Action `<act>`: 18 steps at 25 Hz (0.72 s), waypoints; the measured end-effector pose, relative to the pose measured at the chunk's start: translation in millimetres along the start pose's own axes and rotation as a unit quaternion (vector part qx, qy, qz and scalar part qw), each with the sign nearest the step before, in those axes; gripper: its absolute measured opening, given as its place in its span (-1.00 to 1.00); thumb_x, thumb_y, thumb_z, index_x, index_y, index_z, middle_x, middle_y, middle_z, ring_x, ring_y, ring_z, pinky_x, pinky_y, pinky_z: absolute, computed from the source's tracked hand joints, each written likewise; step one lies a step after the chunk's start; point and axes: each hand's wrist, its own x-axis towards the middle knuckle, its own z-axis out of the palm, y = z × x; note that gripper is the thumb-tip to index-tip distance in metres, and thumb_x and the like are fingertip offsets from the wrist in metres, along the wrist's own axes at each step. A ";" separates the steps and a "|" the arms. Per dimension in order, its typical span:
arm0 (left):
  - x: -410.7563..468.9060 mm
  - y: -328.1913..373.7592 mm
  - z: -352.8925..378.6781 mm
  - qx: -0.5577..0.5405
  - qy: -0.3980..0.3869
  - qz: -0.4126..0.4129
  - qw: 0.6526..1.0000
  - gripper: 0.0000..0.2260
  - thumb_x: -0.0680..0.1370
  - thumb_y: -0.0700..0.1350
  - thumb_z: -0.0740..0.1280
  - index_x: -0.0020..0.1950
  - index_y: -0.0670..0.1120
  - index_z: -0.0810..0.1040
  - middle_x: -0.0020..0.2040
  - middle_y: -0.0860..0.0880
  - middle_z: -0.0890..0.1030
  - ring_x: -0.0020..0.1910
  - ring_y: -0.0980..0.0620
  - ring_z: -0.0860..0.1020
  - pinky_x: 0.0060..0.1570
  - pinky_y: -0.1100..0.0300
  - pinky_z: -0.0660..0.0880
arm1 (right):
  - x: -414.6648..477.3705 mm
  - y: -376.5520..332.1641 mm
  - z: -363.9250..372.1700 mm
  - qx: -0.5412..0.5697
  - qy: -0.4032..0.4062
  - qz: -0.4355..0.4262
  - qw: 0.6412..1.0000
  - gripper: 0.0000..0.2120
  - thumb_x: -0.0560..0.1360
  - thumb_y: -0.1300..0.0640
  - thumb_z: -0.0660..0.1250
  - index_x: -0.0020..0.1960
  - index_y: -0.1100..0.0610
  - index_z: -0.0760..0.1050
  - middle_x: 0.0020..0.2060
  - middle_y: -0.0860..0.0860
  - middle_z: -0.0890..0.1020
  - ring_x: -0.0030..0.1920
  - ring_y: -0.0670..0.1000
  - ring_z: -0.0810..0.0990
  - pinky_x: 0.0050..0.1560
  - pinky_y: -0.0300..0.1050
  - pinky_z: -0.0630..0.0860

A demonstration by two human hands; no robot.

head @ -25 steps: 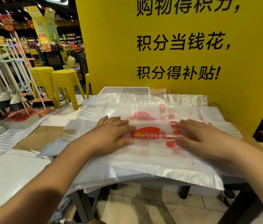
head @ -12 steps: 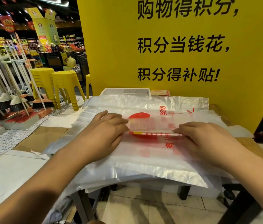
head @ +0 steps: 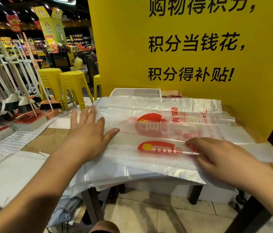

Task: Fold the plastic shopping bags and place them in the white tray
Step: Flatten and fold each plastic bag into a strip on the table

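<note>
Surface (head: 248,132): stacked plastic bags (head: 149,170) cover it; white tray (head: 120,92) at far edge.
Left grip (head: 88,132): flat, fingers spread wide, over the stack's left end.
Right grip (head: 219,157): curled, pinching the top bag (head: 156,147) at its folded edge.

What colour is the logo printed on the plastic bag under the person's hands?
The logo on the plastic bag is red with a yellow spot; head view.
</note>
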 end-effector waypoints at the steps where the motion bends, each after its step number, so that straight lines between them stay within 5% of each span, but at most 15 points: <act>1: -5.8 10.3 2.1 -0.022 0.032 0.056 0.998 -0.25 0.51 0.45 -0.29 0.59 0.15 0.16 0.64 -0.04 -0.22 0.60 -0.04 -0.27 0.54 -0.16 -0.29 | 0.4 -1.0 0.7 -0.001 0.002 0.003 1.000 -0.66 0.59 -0.12 0.07 0.36 -0.25 0.28 0.25 -0.25 0.53 0.14 -0.05 0.55 0.09 -0.04 0.53; 5: -23.2 41.9 9.9 -0.078 -0.016 0.220 0.972 -0.27 0.45 0.55 -0.15 0.57 0.29 0.11 0.64 0.11 -0.12 0.60 0.10 -0.21 0.56 -0.07 -0.23 | 1.9 -4.3 1.9 -0.005 0.010 0.012 1.000 -0.68 0.56 -0.14 0.08 0.30 -0.24 0.32 0.19 -0.24 0.56 0.11 0.00 0.57 0.06 0.00 0.54; 7: -19.4 39.3 16.3 -0.062 -0.055 0.211 0.974 -0.19 0.40 0.58 -0.10 0.59 0.27 0.06 0.64 0.11 -0.03 0.61 0.09 -0.14 0.57 -0.04 -0.20 | 1.6 -4.9 2.2 -0.013 0.010 0.018 1.000 -0.69 0.56 -0.14 0.08 0.30 -0.24 0.32 0.19 -0.23 0.57 0.11 0.02 0.57 0.07 0.01 0.53; 11: -4.0 15.9 10.4 -0.099 -0.098 0.111 0.984 -0.03 0.28 0.61 -0.32 0.60 0.22 0.09 0.64 0.08 0.01 0.61 0.06 -0.10 0.56 -0.05 -0.22 | 0.6 -4.6 0.2 -0.012 0.003 0.025 1.000 -0.65 0.59 -0.12 0.05 0.36 -0.23 0.31 0.26 -0.22 0.54 0.18 0.00 0.54 0.14 -0.03 0.49; 15: 15.8 -5.0 9.0 -0.070 -0.056 -0.005 0.996 -0.11 0.43 0.49 -0.31 0.62 0.06 0.14 0.63 -0.04 0.09 0.60 -0.05 -0.01 0.54 -0.11 -0.15 | -0.5 -5.7 1.3 -0.006 0.005 0.029 1.000 -0.64 0.59 -0.11 0.06 0.37 -0.22 0.31 0.27 -0.22 0.53 0.18 -0.01 0.54 0.12 -0.03 0.51; 18: 13.6 0.5 14.5 -0.095 0.011 0.102 0.990 -0.40 0.58 0.38 -0.20 0.54 0.24 0.24 0.63 0.05 0.08 0.60 -0.01 -0.01 0.54 -0.08 -0.12 | -0.6 -5.5 4.2 -0.006 0.007 0.029 1.000 -0.64 0.59 -0.12 0.07 0.37 -0.22 0.32 0.27 -0.22 0.53 0.18 0.00 0.55 0.12 -0.01 0.52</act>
